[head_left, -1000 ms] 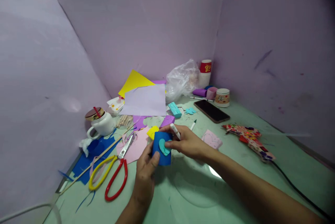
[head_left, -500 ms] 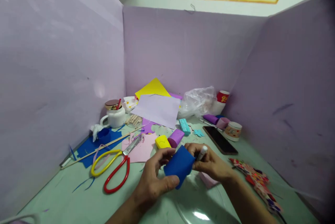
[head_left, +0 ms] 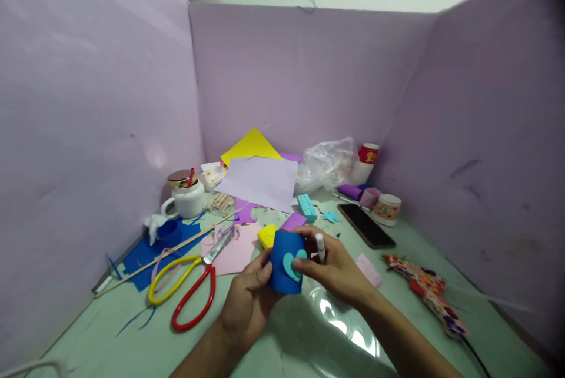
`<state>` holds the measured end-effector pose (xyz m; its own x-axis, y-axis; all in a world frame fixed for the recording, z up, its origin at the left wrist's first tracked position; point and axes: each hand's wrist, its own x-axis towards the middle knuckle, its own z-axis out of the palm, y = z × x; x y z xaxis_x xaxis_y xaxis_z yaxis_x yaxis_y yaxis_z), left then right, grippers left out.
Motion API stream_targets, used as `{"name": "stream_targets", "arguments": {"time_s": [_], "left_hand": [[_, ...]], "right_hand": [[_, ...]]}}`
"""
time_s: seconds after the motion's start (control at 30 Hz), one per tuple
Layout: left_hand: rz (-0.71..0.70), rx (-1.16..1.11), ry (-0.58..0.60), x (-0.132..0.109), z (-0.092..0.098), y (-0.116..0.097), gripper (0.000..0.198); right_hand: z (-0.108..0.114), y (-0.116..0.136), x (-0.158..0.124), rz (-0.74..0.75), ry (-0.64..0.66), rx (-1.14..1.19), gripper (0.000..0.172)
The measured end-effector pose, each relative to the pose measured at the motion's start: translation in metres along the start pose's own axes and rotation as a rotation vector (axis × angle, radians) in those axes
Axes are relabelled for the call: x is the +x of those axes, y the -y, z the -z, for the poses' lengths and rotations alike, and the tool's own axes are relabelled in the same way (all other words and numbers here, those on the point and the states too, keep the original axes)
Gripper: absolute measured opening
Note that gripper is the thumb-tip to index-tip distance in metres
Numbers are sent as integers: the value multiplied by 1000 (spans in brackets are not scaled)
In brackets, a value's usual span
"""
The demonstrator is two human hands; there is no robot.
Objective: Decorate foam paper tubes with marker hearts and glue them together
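Held upright over the front of the table is a blue foam cylinder (head_left: 279, 266), with a light-blue heart cutout (head_left: 292, 265) on its side. My left hand (head_left: 251, 295) is closed around the cylinder's left side and bottom. Across from it, my right hand (head_left: 333, 266) has its thumb on the heart and its fingers behind the rim. A pen or marker with a white end (head_left: 320, 247) is tucked between the right fingers. Just behind the cylinder are a yellow foam piece (head_left: 266, 236) and a purple foam piece (head_left: 293, 222).
Scissors (head_left: 207, 263) with yellow and red handles lie left of my hands on pink foam (head_left: 233, 251). A lidded white mug (head_left: 189, 198) stands behind them. To the right are a phone (head_left: 366, 226), a small paper cup (head_left: 387, 209) and a patterned glue gun (head_left: 426, 292) with a cord.
The blue cylinder has been turned upright, bringing the light-blue heart into view. My right thumb has come onto the heart, and my left hand has shifted lower on the cylinder. The view has shifted slightly.
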<state>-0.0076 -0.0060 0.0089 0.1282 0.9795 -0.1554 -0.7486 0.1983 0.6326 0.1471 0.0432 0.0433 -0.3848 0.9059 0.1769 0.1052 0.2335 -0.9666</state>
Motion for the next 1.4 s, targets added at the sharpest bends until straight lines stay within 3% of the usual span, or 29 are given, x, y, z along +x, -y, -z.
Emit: {"name": "stream_targets", "arguments": {"time_s": [0.07, 0.27, 0.4, 0.5, 0.67, 1.17, 1.4], "left_hand": [[-34, 73, -45, 0, 1, 0, 40], [-180, 450, 14, 4, 3, 5, 51], [-224, 393, -34, 7, 1, 8, 45], [-193, 342, -48, 6, -1, 7, 45], [-228, 340, -84, 5, 0, 9, 48], [-258, 364, -78, 4, 1, 10, 55], [-290, 452, -146, 4, 1, 12, 57]], "right_hand": [[0, 2, 0, -32, -3, 8, 37], [-4, 1, -1, -23, 32, -34, 33], [-14, -7, -2, 120, -165, -113, 45], [-23, -13, -4, 205, -292, -142, 36], [-29, -16, -8, 190, -408, -170, 24], [-26, -13, -5, 142, -343, -180, 20], [-27, -11, -5, 132, -369, -174, 26]]}}
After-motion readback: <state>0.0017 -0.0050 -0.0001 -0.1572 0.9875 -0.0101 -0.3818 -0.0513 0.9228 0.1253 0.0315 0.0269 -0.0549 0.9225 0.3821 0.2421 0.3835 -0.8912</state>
